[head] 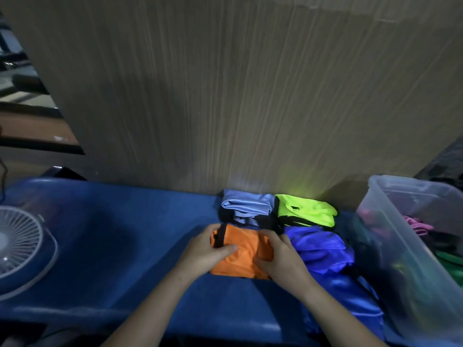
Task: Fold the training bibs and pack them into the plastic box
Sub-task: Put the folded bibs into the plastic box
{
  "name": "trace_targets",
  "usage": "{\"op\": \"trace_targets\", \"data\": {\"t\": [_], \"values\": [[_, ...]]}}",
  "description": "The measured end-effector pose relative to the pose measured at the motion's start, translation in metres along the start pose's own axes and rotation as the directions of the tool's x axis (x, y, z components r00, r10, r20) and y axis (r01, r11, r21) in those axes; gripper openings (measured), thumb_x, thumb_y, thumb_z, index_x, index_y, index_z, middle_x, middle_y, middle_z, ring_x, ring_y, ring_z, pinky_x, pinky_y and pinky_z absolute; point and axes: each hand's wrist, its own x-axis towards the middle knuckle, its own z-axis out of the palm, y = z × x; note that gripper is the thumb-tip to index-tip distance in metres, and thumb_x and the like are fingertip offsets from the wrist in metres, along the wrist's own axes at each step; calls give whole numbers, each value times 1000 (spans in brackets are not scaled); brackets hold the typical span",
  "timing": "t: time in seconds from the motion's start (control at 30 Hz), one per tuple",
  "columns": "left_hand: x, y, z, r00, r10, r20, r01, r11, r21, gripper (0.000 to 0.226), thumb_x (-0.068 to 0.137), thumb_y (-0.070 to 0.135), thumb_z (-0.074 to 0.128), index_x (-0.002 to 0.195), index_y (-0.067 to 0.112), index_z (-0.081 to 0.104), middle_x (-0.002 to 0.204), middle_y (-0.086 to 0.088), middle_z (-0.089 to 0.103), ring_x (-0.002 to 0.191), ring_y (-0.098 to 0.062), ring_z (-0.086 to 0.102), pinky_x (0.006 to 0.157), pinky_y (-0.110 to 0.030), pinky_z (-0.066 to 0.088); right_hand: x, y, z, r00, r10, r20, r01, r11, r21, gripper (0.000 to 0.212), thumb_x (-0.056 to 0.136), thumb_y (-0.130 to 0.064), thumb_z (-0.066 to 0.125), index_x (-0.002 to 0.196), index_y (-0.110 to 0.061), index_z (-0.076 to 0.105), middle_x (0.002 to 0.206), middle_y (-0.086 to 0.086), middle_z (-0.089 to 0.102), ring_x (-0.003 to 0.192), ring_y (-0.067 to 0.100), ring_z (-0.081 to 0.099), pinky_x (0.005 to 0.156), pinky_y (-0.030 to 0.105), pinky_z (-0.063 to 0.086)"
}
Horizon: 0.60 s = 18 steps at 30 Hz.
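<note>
Head view, one frame, items as I log them from my remote station.

1. Orange bib (246,256): folded into a compact packet with a black trim strip at its far-left corner, lying on the blue table (125,234) near centre. Both hands are on it.

2. Left hand (205,251): wrapped over the left edge of the orange bib, fingers curled round the far side and thumb laid across the top, gripping the fabric.

3. Right hand (280,261): curled over the right edge of the same bib, fingers bent round the fold and thumb pinching in from the near side; it holds the bib.

4. Light blue bib (246,204): folded, with black trim, just behind the orange one, against the tall ribbed cardboard sheet (225,96).

5. Neon yellow-green bib (304,212): folded, black edging, just right of the light blue one.

6. Royal blue bibs (323,249): a loose, unfolded heap touching the right side of the orange bib and trailing toward the near table edge.

7. Plastic box (390,236): clear, open-topped, at the right end of the table beside the blue heap. I can make out pink (416,225) and green fabric inside; other contents are too dim to tell.

8. White fan (20,246): wire-grilled, lying face up at the left edge of the table, well apart from the bibs.
</note>
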Motion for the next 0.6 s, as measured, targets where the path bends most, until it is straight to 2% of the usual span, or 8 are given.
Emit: {"op": "trace_targets", "data": {"t": [0.1, 0.2, 0.3, 0.37, 0.43, 0.5, 0.6], "values": [[-10, 1, 2, 998, 22, -56, -14, 990, 137, 75, 74, 46, 83, 139, 34, 47, 124, 17, 55, 122, -13, 47, 106, -30, 38, -10, -4, 3, 1000, 12, 22, -12, 1000, -3, 78, 79, -33, 73, 148, -35, 36, 116, -1, 41, 110, 26, 59, 91, 33, 48], [-24, 0, 3, 995, 75, -72, -62, 984, 168, 77, 74, 40, 85, 139, 36, 43, 120, 17, 49, 110, -8, 35, 106, -30, 32, -21, -1, 7, 999, 36, 11, -36, 999, -16, 84, 77, -38, 74, 150, -36, 32, 119, -1, 34, 118, 28, 51, 99, 35, 46], [-30, -8, 3, 994, 97, -53, -94, 994, 58, 77, 70, 32, 89, 134, 39, 46, 124, 17, 54, 115, -6, 48, 101, -28, 41, -27, 0, 9, 998, 58, 6, -58, 998, 1, 89, 77, -39, 75, 152, -36, 27, 125, 2, 31, 125, 30, 38, 109, 34, 36], [-32, -11, 3, 995, 87, -47, -89, 995, -39, 71, 70, 29, 88, 128, 42, 50, 122, 16, 59, 112, -4, 57, 99, -28, 47, -28, -2, 8, 998, 52, 24, -53, 998, 21, 90, 78, -35, 74, 153, -38, 25, 128, 5, 37, 125, 30, 38, 108, 34, 35], [-33, -11, 4, 997, 66, -40, -71, 988, -138, 62, 68, 34, 83, 122, 41, 53, 119, 12, 63, 110, -5, 61, 97, -28, 49, -27, -2, 8, 998, 57, 30, -60, 994, 95, 90, 77, -31, 75, 152, -40, 28, 123, 3, 42, 124, 27, 42, 104, 30, 37], [-32, -12, 6, 997, 67, -39, -73, 983, -167, 62, 66, 36, 82, 121, 40, 53, 120, 10, 63, 112, -7, 61, 95, -27, 49, -26, 0, 9, 997, 77, 16, -79, 977, 196, 87, 70, -29, 78, 144, -46, 36, 120, 0, 47, 121, 22, 46, 101, 27, 41], [-29, -15, 7, 997, 78, -6, -78, 985, -151, 68, 73, 21, 87, 126, 42, 48, 124, 14, 58, 113, -5, 58, 97, -26, 49, -28, 3, 11, 997, 67, -32, -52, 938, 344, 73, 64, -20, 78, 119, -56, 46, 120, -4, 50, 111, 5, 52, 89, 13, 43]]}}
